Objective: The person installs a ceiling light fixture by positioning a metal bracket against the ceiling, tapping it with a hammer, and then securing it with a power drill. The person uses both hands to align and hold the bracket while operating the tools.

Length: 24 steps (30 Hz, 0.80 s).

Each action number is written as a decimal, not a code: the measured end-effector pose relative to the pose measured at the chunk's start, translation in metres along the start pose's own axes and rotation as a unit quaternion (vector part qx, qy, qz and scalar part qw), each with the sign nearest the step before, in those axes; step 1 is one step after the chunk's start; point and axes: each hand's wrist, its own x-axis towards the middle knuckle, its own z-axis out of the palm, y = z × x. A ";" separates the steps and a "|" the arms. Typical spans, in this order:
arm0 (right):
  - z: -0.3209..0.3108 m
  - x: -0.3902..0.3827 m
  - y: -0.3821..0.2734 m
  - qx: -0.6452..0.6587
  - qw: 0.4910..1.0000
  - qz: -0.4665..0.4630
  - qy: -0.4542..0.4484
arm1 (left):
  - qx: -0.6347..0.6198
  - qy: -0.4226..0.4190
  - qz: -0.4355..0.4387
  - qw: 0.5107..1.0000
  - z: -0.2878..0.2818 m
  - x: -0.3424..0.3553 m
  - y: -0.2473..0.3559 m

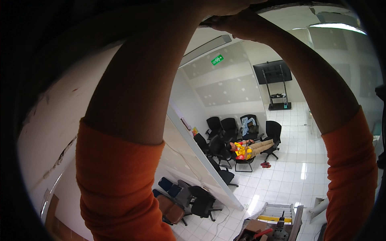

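Observation:
Both my arms, in orange sleeves, reach up overhead to the ceiling. My left hand [227, 5] is at the very top of the view, cut off by its edge, so its fingers do not show. Just below and to its right, my right hand [243, 26] bends leftward against a dark ceiling edge [277, 5]. Its fingertips are lost in shadow beside the left wrist. Whether either hand holds anything cannot be made out.
Far below, a ladder top [277, 209] carries a power drill [280, 231] and a cardboard box [254, 227]. A partition wall [201, 160] divides the room. A person [245, 150] reclines across black chairs [229, 128]. A screen on a stand [272, 72] stands farther back.

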 end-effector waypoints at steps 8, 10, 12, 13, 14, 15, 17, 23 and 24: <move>-0.001 -0.004 0.000 0.008 1.000 -0.009 0.003 | 0.102 0.082 0.081 0.988 0.011 0.010 -0.011; 0.002 -0.002 0.003 -0.009 1.000 0.018 -0.009 | 0.088 0.066 0.059 0.992 0.007 0.007 -0.006; 0.008 0.000 0.005 0.023 0.998 -0.042 0.041 | 0.026 0.006 0.011 1.000 -0.002 0.003 0.000; 0.011 -0.001 0.005 0.039 0.995 -0.072 0.064 | 0.017 0.002 -0.032 0.999 -0.002 0.003 0.004; 0.014 -0.001 0.004 0.101 0.990 -0.082 0.059 | 0.010 -0.001 -0.075 0.997 0.000 0.005 0.010; 0.016 -0.002 0.002 0.162 0.981 -0.093 0.055 | 0.008 0.001 -0.076 0.997 0.000 0.003 0.010; 0.018 -0.005 -0.004 0.215 0.973 -0.050 0.065 | 0.009 0.011 -0.035 0.999 -0.003 -0.001 0.005; 0.020 -0.013 -0.021 0.344 0.931 0.108 0.052 | 0.059 0.029 0.077 0.995 -0.003 0.008 -0.012; 0.020 -0.013 -0.022 0.356 0.926 0.117 0.049 | 0.044 0.033 0.080 0.995 -0.001 0.008 -0.013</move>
